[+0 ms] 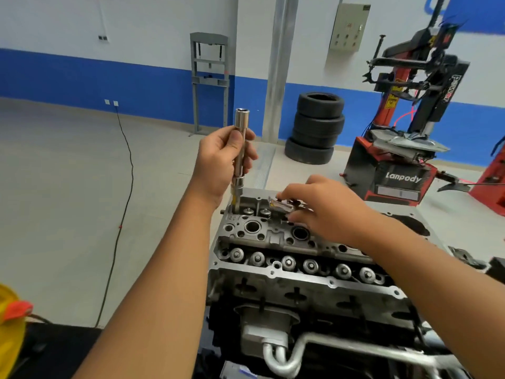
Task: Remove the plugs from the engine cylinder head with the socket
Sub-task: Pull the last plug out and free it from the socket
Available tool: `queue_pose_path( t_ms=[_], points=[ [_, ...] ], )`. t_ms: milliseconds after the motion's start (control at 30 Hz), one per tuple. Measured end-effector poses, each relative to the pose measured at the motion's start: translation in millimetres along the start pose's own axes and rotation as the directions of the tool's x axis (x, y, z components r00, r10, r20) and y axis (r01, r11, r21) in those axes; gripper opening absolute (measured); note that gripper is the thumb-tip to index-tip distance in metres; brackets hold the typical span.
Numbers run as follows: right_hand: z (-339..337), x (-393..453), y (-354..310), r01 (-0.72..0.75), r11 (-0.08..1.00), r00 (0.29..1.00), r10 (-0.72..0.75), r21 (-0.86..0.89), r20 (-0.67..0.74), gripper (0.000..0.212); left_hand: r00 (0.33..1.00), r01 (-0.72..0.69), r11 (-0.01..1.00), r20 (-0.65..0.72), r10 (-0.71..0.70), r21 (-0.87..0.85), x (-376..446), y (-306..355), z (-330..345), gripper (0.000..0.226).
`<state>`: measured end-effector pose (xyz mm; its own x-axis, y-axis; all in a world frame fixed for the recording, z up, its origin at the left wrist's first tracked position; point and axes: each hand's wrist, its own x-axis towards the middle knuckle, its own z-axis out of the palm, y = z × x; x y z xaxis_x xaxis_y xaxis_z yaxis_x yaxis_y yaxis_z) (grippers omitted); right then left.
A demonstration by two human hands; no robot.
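Left hand: the left hand (218, 157) is gripping the long chrome steel socket (240, 149) upright over the grey aluminium cylinder head's (273, 239) far-left corner.
Right hand: the right hand (328, 209) is pinching a small metal plug (281, 205) at the head's far edge.
Progress: judging by two wells gaping empty, removal is looking partly done.

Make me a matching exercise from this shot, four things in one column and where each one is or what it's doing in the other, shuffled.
Column one:
1. socket
2. right hand
3. stacked tyres
4. black cable

Column two:
A. trailing across the floor from a wall outlet
B. held upright in the left hand
C. by the blue and white wall
D. pinching a small part over the cylinder head

Pairs: 1-B, 2-D, 3-C, 4-A
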<state>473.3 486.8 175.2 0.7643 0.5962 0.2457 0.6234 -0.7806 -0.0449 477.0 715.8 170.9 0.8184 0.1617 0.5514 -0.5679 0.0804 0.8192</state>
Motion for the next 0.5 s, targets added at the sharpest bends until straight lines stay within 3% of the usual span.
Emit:
queue_pose_path(
  t_ms=[100, 200, 267, 300, 367, 433, 500],
  points=[
    [-2, 8, 12, -0.008, 1.000, 0.998, 0.008, -0.004, 0.059, 0.039, 0.987, -0.050, 0.999, -0.154, 0.050, 0.010, -8, -15, 13, 0.038],
    [-16, 19, 15, 0.052, 0.998, 0.989, -0.057, 0.036, 0.135, 0.037, 0.988, -0.053, 0.998, -0.147, 0.056, 0.026, -13, -24, 18, 0.039],
    [-26, 33, 7, 0.075, 0.976, 0.995, -0.086, 0.206, 0.047, 0.031, 0.992, -0.057, 0.998, -0.115, 0.060, 0.029, -16, -25, 17, 0.036],
    [-30, 42, -1, 0.097, 0.926, 0.995, -0.083, 0.364, -0.054, 0.032, 0.993, -0.060, 0.998, -0.101, 0.062, 0.025, -17, -23, 16, 0.035],
    [-33, 63, -22, 0.163, 0.730, 0.973, -0.008, 0.664, -0.230, 0.029, 0.994, -0.054, 0.998, -0.090, 0.055, 0.015, -20, -20, 12, 0.030],
    [-31, 81, -45, 0.208, 0.605, 0.941, 0.092, 0.769, -0.326, 0.022, 0.991, -0.040, 0.999, -0.125, 0.041, 0.013, -19, -15, 4, 0.020],
    [-25, 92, -61, 0.226, 0.511, 0.934, 0.128, 0.829, -0.334, 0.022, 0.983, -0.007, 1.000, -0.181, 0.011, 0.023, -18, -11, -7, 0.016]
  ],
)
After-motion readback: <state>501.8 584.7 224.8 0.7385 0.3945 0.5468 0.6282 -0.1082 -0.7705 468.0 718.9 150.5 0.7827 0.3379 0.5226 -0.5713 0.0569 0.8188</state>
